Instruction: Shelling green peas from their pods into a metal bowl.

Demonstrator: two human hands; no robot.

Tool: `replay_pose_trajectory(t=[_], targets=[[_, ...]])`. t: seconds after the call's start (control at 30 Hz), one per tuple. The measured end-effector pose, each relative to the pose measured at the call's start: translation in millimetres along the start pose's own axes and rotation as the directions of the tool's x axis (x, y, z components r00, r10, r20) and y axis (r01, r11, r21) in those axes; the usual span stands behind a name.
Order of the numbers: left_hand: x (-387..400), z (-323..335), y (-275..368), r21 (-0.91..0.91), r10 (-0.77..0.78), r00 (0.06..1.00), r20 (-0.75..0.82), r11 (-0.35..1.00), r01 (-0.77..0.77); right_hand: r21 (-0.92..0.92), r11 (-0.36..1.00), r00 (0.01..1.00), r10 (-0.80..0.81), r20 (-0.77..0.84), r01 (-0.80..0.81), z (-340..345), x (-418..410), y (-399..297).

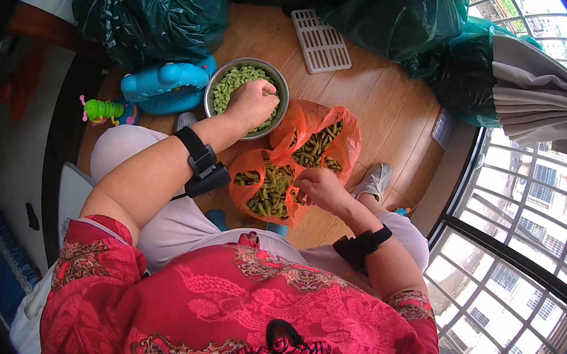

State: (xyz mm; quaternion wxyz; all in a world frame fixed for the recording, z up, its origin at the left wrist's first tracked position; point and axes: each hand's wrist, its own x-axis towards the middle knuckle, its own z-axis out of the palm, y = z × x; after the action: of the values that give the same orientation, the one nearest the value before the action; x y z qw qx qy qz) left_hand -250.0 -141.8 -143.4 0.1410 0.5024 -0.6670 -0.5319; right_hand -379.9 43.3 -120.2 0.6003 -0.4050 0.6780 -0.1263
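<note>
My left hand [253, 102] is over a round metal bowl [285, 105], its fingers bent above shelled green beans [234, 79]. Whether anything is between those fingers is hidden. At the right edge of the nearer orange plastic bag [243, 165], my right hand [320, 186] has its fingertips curled together; I cannot make out what they hold. Green bean pods [269, 188], apparently edamame, fill that bag. Just behind it, touching, stands a second open orange plastic bag [353, 132] with browner pods [315, 144] in it.
Left of the bowl are a blue plastic toy [163, 84] and a green caterpillar toy [101, 110]. Dark green plastic bags [151, 7] stand at the back. A white slotted plastic rack [321, 42] lies on the wood floor [398, 116]. A barred window [519, 202] is at right.
</note>
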Motion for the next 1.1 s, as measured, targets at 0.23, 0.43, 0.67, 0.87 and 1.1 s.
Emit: replay_pose_trajectory(t=[0.23, 0.43, 0.67, 0.87, 1.1], targets=[[-30, 10, 28, 0.287, 0.057, 0.868, 0.493, 0.931, -0.224, -0.269, 0.960, 0.982, -0.122, -0.147, 0.079, -7, 10, 25], [-41, 19, 18, 0.413, 0.078, 0.863, 0.499, 0.854, -0.316, -0.258, 0.966, 0.966, -0.084, -0.245, 0.019, -13, 20, 40], [-28, 26, 30, -0.115, 0.089, 0.871, 0.484, 0.993, -0.037, -0.238, 0.971, 0.944, -0.047, -0.326, -0.034, -7, 101, 73], [-32, 24, 29, -0.223, 0.039, 0.860, 0.508, 0.971, 0.088, -0.084, 0.983, 0.838, 0.092, -0.538, -0.162, -15, 150, 119], [-29, 29, 45, -0.347, 0.038, 0.811, 0.584, 0.915, 0.206, -0.030, 0.958, 0.707, 0.190, -0.681, -0.286, -64, 167, 262]])
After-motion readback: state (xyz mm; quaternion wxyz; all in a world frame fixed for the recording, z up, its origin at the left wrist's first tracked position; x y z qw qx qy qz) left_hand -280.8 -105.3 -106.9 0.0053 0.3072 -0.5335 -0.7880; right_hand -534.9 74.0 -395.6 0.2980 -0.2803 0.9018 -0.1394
